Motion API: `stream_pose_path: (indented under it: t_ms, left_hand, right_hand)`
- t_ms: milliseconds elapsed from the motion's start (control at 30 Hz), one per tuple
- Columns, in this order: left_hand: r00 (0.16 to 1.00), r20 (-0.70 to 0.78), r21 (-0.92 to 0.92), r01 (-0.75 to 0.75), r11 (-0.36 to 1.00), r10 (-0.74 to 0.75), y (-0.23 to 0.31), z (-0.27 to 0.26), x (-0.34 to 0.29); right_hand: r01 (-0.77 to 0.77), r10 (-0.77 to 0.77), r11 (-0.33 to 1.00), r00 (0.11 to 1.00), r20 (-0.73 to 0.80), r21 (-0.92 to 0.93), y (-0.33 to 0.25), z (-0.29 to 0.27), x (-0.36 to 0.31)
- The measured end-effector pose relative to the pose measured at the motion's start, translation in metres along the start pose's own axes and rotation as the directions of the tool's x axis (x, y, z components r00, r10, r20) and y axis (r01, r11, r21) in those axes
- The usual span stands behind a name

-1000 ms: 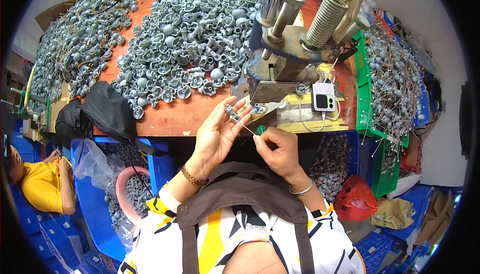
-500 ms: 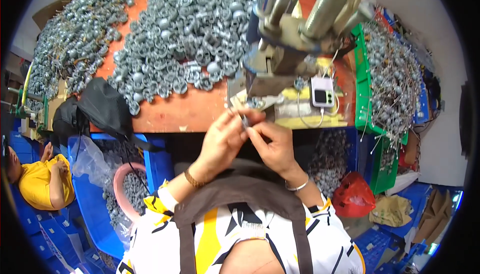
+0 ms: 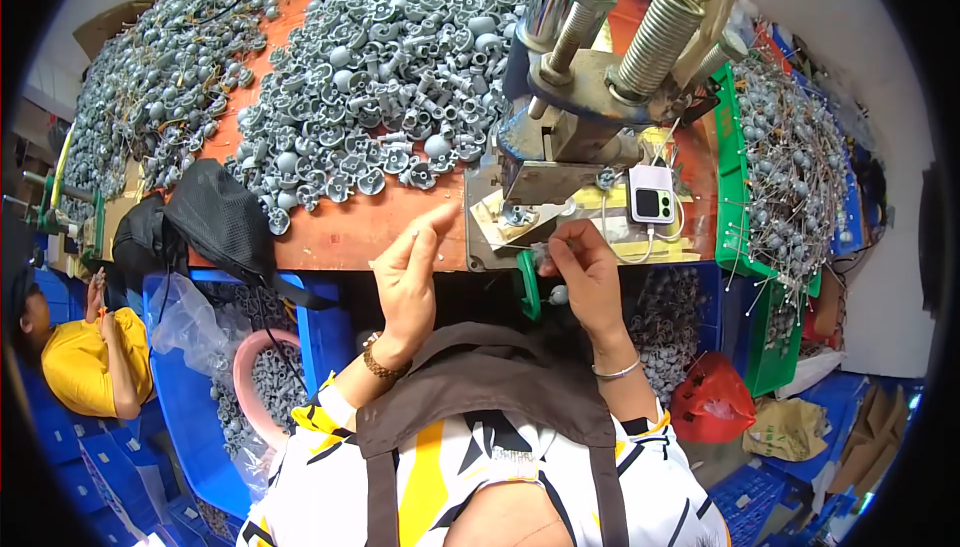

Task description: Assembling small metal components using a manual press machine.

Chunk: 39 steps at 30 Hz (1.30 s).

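Red tabletop [image 3: 345, 245] spreads under the metal press [image 3: 560, 152], with a heap of grey parts [image 3: 370, 87] left of the press. Both hands are apart on the press's near side. The left hand [image 3: 407, 287], left of it, is spread, fingers extended, nothing visible in it. The right hand [image 3: 590, 277], directly before the press, pinches a small grey piece [image 3: 544, 259] between thumb and fingers, beside a green hook-shaped part [image 3: 529, 292]. The piece's partly hidden long axis seems to run sideways, pointing left.
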State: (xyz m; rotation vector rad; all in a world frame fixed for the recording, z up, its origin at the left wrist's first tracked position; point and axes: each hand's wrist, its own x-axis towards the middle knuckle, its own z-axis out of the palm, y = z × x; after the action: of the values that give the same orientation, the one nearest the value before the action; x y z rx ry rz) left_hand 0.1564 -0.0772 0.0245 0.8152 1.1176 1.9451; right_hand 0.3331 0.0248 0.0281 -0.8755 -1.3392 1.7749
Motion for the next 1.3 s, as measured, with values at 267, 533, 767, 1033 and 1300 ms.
stream_pose_path:
  t_ms: [267,533,767,1033,1300]
  left_hand:
    - [0.879,0.441,0.761,-0.473,0.444,0.181,0.014,0.019,0.000]
    - [0.985,0.163,0.798,-0.170,0.579,0.064,-0.005,0.019,0.014]
    - [0.982,0.160,0.851,-0.190,0.489,0.102,-0.014,0.024,0.032]
    - [0.967,0.251,0.842,-0.198,0.501,-0.039,-0.009,0.020,0.044]
    - [0.970,0.244,0.868,-0.224,0.444,0.011,-0.001,0.031,0.037]
  right_hand:
    - [0.131,-0.048,0.943,0.963,0.267,-0.305,-0.005,0.011,0.008]
    - [0.294,-0.260,0.781,0.955,0.141,-0.552,0.004,0.019,0.018]
    - [0.248,-0.331,0.683,0.943,0.011,-0.686,0.017,0.027,0.022]
    - [0.270,-0.350,0.626,0.936,0.046,-0.731,0.015,0.025,0.020]
    - [0.336,-0.405,0.862,0.907,-0.118,-0.380,-0.069,-0.030,0.105]
